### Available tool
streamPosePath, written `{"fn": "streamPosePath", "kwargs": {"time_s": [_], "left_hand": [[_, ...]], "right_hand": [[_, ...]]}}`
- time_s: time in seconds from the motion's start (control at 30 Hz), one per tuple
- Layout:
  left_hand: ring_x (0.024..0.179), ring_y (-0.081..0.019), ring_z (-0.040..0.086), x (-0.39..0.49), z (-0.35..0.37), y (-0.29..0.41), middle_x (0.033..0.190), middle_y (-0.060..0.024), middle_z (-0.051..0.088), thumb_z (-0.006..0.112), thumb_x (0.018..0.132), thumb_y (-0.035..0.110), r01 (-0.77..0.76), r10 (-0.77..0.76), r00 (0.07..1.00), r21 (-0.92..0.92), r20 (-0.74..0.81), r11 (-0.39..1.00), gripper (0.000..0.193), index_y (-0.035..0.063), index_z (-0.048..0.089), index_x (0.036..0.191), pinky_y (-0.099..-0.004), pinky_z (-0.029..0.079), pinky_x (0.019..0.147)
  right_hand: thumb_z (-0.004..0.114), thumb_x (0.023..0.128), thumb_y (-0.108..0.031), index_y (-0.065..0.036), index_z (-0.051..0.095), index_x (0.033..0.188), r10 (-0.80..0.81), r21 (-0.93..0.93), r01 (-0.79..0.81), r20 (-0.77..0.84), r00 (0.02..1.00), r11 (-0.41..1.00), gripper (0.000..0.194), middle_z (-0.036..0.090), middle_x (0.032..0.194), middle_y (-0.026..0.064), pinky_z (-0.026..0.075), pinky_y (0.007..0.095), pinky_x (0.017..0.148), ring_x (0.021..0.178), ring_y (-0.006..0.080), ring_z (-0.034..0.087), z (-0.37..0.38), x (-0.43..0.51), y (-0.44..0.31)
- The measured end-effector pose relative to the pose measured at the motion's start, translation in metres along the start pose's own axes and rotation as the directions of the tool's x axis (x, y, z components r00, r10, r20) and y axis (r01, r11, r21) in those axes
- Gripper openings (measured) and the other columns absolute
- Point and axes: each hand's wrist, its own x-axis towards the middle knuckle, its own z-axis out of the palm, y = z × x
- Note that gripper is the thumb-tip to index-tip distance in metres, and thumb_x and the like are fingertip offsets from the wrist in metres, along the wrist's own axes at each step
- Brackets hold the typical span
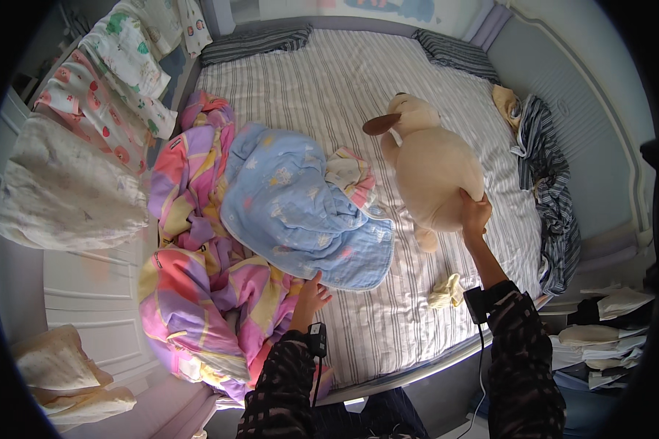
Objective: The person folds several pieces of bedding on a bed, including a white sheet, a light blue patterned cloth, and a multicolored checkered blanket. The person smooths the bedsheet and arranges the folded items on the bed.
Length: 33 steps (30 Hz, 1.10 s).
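My right hand grips the lower right side of a large cream plush dog, whose brown ear points left. The toy lies on a bed with a striped sheet. Beside the front edge of a rumpled light-blue patterned blanket is my left hand, fingers apart and holding nothing; whether it touches the cloth I cannot tell. A multicoloured quilt lies bunched left of the blanket. Partly tucked by the blanket's right side is a pink and cream cloth.
A small pale-yellow cloth lies near the bed's front edge. Dark striped bedding is heaped along the right side. Dark striped pillows lie at the far end. Printed cloths hang over the left rail. Cables run from both wrists.
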Motion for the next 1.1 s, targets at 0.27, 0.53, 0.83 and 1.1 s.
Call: {"fn": "streamPosePath", "kwargs": {"time_s": [0.27, 0.53, 0.83, 1.1], "left_hand": [[0.064, -0.0137, 0.056, -0.18, 0.087, -0.003, 0.066, -0.0083, 0.059, 0.06, 0.072, 0.014, -0.614, 0.643, 0.592, 0.788, 0.485, -0.029, 0.02, -0.0031, 0.06, 0.083, -0.031, 0.044, 0.057], [0.051, -0.0103, 0.044, -0.498, 0.156, -0.077, 0.057, -0.0056, 0.046, 0.05, 0.067, -0.008, -0.594, 0.63, 0.48, 0.754, 0.611, -0.28, 0.024, 0.0026, 0.058, 0.087, -0.0267, 0.036, 0.047], [0.06, -0.0172, 0.058, -0.726, 0.081, -0.132, 0.066, -0.0133, 0.059, 0.04, 0.063, -0.01, -0.057, 0.969, -0.035, 0.968, 0.244, -0.245, 0.031, -0.0032, 0.062, 0.084, -0.0293, 0.046, 0.058], [0.054, -0.0265, 0.054, -0.865, 0.009, -0.249, 0.062, -0.0213, 0.049, 0.044, 0.064, -0.009, 0.257, 0.829, -0.49, 0.953, 0.27, -0.159, 0.025, -0.0039, 0.059, 0.083, -0.0316, 0.043, 0.057]], "right_hand": [[0.068, 0.074, -0.013, -0.006, 0.024, 0.137, -0.232, -0.069, 0.495, 0.822, 0.52, 0.866, 0.077, 0.037, 0.128, 0.0221, 0.037, 0.0432, 0.094, 0.116, 0.0375, 0.039, 0.0, -0.068, 0.015], [0.075, 0.055, -0.017, -0.015, 0.06, 0.107, -0.717, 0.91, 0.411, 0.323, -0.617, 0.056, 0.054, 0.043, 0.127, 0.0093, 0.034, 0.0432, 0.094, 0.118, 0.0295, 0.041, -0.062, -0.168, -0.205], [0.07, 0.065, -0.038, 0.0, 0.065, 0.075, -0.615, 0.842, 0.538, 0.404, -0.678, -0.04, 0.04, 0.063, 0.08, 0.0149, 0.043, 0.0405, 0.083, 0.087, 0.0305, 0.058, -0.088, -0.133, -0.232], [0.073, 0.063, -0.015, -0.001, 0.064, 0.071, -0.953, 0.765, 0.63, 0.074, -0.293, -0.134, 0.018, 0.061, 0.079, 0.0089, 0.042, 0.0349, 0.078, 0.085, 0.0273, 0.053, -0.253, -0.11, -0.42]]}}
